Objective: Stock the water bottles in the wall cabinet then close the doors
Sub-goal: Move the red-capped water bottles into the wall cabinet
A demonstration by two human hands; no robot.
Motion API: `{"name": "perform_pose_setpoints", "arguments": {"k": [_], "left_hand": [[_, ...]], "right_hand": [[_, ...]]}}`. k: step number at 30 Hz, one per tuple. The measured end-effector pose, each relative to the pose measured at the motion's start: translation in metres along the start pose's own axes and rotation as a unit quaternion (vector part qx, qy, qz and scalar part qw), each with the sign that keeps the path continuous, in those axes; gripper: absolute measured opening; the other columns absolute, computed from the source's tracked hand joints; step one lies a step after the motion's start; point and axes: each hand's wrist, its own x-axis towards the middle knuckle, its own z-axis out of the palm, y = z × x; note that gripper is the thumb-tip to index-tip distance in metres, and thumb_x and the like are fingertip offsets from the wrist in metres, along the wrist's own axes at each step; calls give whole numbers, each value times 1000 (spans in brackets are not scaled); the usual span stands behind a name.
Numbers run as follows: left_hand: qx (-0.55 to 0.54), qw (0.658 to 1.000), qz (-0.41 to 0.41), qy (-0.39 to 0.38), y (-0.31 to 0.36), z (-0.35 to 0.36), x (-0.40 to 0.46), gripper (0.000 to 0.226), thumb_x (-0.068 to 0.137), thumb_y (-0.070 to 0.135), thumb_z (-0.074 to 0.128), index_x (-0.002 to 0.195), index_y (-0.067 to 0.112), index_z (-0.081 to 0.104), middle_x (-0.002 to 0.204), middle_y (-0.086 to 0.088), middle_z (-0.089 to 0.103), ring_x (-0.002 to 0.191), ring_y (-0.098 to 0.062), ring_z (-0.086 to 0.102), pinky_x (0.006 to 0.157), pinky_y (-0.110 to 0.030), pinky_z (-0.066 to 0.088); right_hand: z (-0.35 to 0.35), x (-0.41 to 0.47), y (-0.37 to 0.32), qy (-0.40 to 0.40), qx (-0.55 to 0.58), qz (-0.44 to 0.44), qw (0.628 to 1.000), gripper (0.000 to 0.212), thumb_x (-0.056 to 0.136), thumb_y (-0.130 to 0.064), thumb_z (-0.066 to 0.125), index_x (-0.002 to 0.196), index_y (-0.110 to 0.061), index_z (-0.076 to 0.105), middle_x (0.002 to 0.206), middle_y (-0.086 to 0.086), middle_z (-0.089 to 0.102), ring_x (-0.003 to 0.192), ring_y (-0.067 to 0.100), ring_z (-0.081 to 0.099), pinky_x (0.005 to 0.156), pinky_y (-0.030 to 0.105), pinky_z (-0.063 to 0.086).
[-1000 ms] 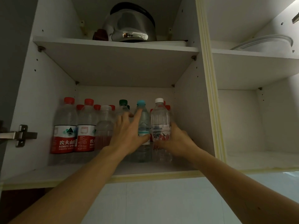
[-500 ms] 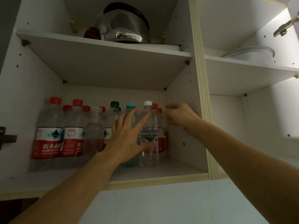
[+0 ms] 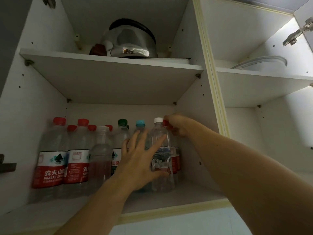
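Several water bottles stand on the lower shelf (image 3: 189, 195) of the open white wall cabinet. Two red-labelled, red-capped bottles (image 3: 52, 160) are at the left, then a pale-capped bottle (image 3: 100, 150) and a green-capped one (image 3: 122, 131). My left hand (image 3: 140, 160), fingers spread, lies against a blue-capped bottle (image 3: 140, 124) and a clear white-capped bottle (image 3: 160, 138). My right hand (image 3: 177, 124) reaches behind the white-capped bottle and pinches the top of a red-capped bottle (image 3: 165, 123) at the back right.
A steel kettle (image 3: 130, 41) sits on the upper shelf. The right-hand compartment holds a clear dish (image 3: 264, 64) on its upper shelf. Door hinges show at the top right (image 3: 296, 34) and far left (image 3: 6, 165). Pale wall tiles lie below the cabinet.
My right hand left the white-capped bottle's lower body, rose, and now grips a red cap behind it. My left hand stayed spread on the front bottles. The camera tilted upward.
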Motion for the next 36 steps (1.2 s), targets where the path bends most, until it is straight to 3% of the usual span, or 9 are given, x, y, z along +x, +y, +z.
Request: {"name": "perform_pose_setpoints", "arguments": {"k": [2,6,9,14,22,25,29,32,36], "left_hand": [[-4,1000,3,1,0,0,0,112,73,89,51,142,61,-33,167,0,-24,151,-26,-27,119,-55,-11],[-9,1000,5,5,-1,2,0,113,74,87,53,142,61,-33,167,2,-21,151,-26,-27,118,-53,-14],[-12,1000,5,8,-1,2,0,113,74,87,53,141,61,-34,167,3,-20,151,-26,-27,119,-53,-13],[-18,1000,0,6,1,2,1,115,71,88,54,137,61,-37,167,3,-19,151,-26,-26,119,-53,-12],[-36,999,-6,2,4,1,0,117,73,85,57,145,57,-30,168,1,-19,151,-27,-26,120,-55,-10],[-34,999,-8,0,3,3,0,118,72,85,57,144,56,-32,167,1,-20,151,-27,-27,120,-55,-10],[-34,999,-5,-5,5,2,0,121,66,90,53,148,54,-28,167,2,-22,151,-28,-28,119,-56,-10],[-30,999,4,-14,4,-1,0,125,63,90,55,150,52,-26,166,2,-23,150,-29,-30,119,-57,-9],[-32,999,9,-28,2,-3,-2,128,68,79,68,148,54,-28,166,3,-26,150,-28,-31,114,-51,-12]], "right_hand": [[0,1,6,-7,20,18,1000,30,107,-30,46,84,-14,56,74,3,58,58,13,46,55,26,35],[-4,-3,5,-32,55,4,998,26,107,-29,49,97,-7,60,79,5,62,61,12,56,48,21,46],[-9,-5,1,0,69,-52,996,28,104,-19,56,119,5,61,94,14,67,71,19,64,61,28,56],[-22,-16,1,43,-73,-127,988,25,104,-24,56,109,-1,67,105,18,72,95,31,72,59,29,45],[-40,-38,-2,81,-164,-193,964,26,105,-22,55,114,-3,69,98,11,71,94,25,70,89,39,57],[-42,-48,-3,78,-196,-201,957,27,106,-24,52,117,-5,68,93,3,68,92,20,66,84,34,53],[-42,-66,-3,50,-267,-175,946,67,98,-20,65,154,-8,31,143,13,53,126,28,55,91,33,46],[-41,-85,10,-3,-324,-131,937,97,95,-12,68,161,-15,-4,145,19,47,123,31,57,90,35,50],[-40,-109,47,-21,-375,-141,916,114,91,-2,69,158,-31,-19,161,23,20,128,35,53,91,35,50]]}}
